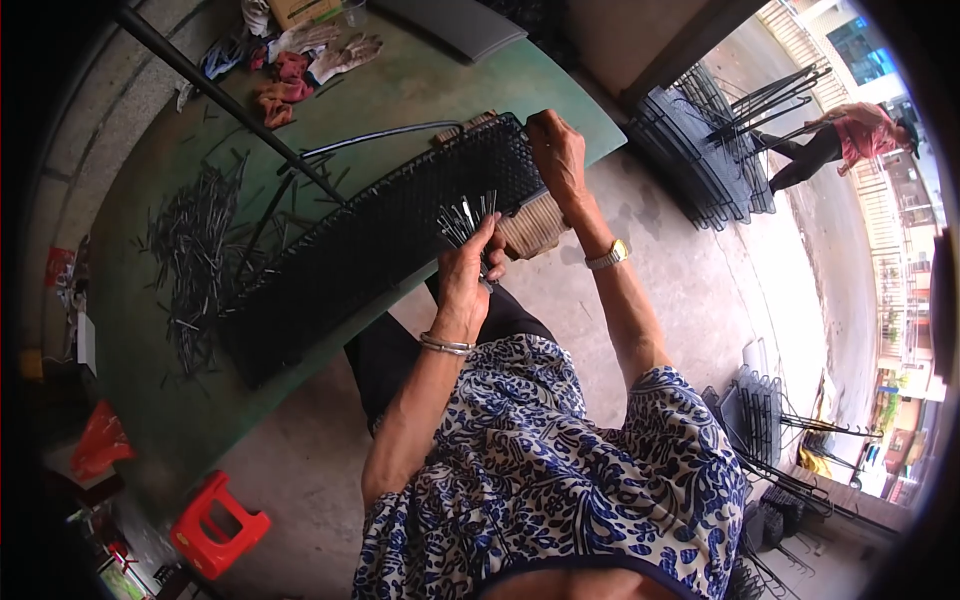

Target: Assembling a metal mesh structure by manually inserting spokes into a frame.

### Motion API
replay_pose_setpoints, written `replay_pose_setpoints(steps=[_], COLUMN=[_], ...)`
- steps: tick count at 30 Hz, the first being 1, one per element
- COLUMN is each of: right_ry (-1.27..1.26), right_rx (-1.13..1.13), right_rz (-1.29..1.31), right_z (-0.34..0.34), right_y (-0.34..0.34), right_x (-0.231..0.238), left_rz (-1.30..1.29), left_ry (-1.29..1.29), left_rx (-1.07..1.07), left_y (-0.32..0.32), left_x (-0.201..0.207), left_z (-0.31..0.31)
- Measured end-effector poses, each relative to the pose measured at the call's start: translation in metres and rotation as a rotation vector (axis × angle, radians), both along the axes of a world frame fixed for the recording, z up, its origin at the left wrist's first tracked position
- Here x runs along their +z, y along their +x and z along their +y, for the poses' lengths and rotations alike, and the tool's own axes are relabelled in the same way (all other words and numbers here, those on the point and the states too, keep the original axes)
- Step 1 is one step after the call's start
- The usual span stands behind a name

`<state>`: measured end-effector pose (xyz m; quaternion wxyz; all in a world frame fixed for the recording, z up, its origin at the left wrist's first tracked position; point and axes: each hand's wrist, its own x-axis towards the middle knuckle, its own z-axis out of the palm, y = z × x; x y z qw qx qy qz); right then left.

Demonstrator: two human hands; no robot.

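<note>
A long black woven panel with a metal rod frame lies slantwise on the green table, its right end over folded cardboard. My left hand, near the panel's front edge, is closed around a bunch of short, thin dark strips whose shiny ends fan out upward. At the panel's far right corner is my right hand, fingers pinched together against the edge. What lies between those fingers is hidden. A large heap of similar loose strips is spread on the table, left of the panel.
Gloves and rags lie on the far side of the green table. A red plastic stool stands at lower left. Stacked black wire-framed panels are on the floor to the right, with more below. Another person bends beyond them.
</note>
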<state>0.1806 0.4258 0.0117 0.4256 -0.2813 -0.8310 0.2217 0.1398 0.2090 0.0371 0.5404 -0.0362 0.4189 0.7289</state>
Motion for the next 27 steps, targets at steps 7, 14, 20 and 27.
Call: replay_pose_setpoints(steps=[7, 14, 20, 27], right_ry=[0.021, 0.139, -0.180, -0.326], right_rx=[0.020, -0.104, 0.026, 0.662], right_rz=[-0.085, -0.271, -0.468, -0.416], right_z=[0.008, 0.000, -0.023, -0.053], right_y=[-0.005, -0.003, 0.013, 0.045], right_x=[-0.009, -0.013, 0.030, 0.055], left_rz=[0.012, -0.021, -0.007, 0.045], left_ry=[-0.009, -0.001, 0.016, -0.020], left_rx=[-0.014, -0.004, 0.008, 0.011], left_y=[0.005, 0.002, -0.002, 0.000], left_x=[0.002, 0.001, -0.003, -0.002], left_z=[0.002, 0.001, 0.003, 0.004])
